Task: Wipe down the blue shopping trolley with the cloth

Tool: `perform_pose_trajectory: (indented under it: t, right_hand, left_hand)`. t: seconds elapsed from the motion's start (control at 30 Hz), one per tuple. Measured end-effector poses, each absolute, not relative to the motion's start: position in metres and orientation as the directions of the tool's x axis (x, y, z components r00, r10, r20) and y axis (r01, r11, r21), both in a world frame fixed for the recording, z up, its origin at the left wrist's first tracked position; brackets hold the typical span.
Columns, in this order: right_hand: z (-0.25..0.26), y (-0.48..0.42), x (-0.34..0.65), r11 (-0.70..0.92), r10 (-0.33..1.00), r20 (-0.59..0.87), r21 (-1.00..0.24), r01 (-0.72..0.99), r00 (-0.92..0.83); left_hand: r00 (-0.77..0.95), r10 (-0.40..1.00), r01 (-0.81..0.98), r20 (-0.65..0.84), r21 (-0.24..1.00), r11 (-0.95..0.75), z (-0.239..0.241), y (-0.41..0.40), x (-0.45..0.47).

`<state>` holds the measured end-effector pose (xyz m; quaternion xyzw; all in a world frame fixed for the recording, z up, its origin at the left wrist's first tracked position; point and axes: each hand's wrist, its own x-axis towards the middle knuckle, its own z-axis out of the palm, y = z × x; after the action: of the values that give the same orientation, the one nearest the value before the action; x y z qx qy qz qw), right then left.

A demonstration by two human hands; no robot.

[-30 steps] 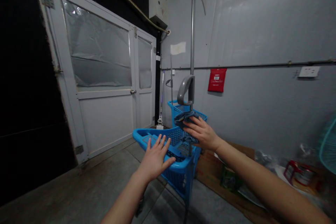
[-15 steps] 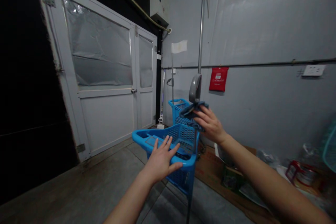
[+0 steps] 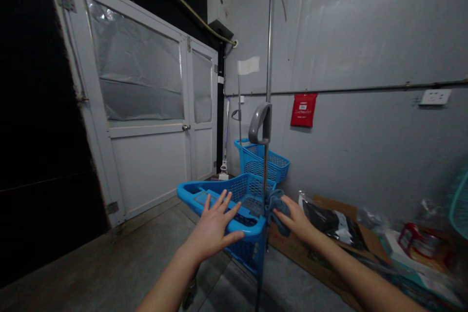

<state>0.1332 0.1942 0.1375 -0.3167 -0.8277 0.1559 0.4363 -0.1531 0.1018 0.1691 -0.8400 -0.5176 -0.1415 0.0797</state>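
A blue shopping cart (image 3: 193, 192) stands in front of me, its top tray and handle rim nearest. My left hand (image 3: 215, 226) lies spread over the tray by the rim, fingers apart and holding nothing. In my right hand (image 3: 296, 219) is a crumpled dark blue cloth (image 3: 278, 209), pressed against the lower part of a metal pole (image 3: 269, 58) at the cart's right side. Higher on that pole sits a grey loop handle (image 3: 261, 124). The cloth partly covers the pole.
Behind stands a second blue cart (image 3: 252, 163) with a white flag (image 3: 248, 65). White doors (image 3: 149, 156) are at left, beside a mop (image 3: 224, 161). A red pouch (image 3: 303, 110) hangs on the grey wall. Cardboard boxes (image 3: 373, 243) and a red-lidded container (image 3: 420, 241) lie at right.
My right hand has slid down the pole with the cloth, from just under the grey handle to beside the cart's rim. The pole and cart have shifted slightly left; my left hand stays spread.
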Motion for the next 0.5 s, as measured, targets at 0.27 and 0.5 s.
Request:
perform_pose_trajectory:
  t: [0.27,0.5]
  right_hand:
    - [0.186,0.214,0.093,0.521,0.665,0.409,-0.853,-0.003,-0.625]
    - [0.134,0.192,0.07,0.653,0.623,0.456,-0.751,0.102,-0.635]
  left_hand:
    - [0.365,0.853,0.918,0.373,0.006,-0.395,0.159,0.109,-0.162]
    - [0.257,0.873,0.959,0.415,0.006,-0.285,0.157,0.113,-0.193]
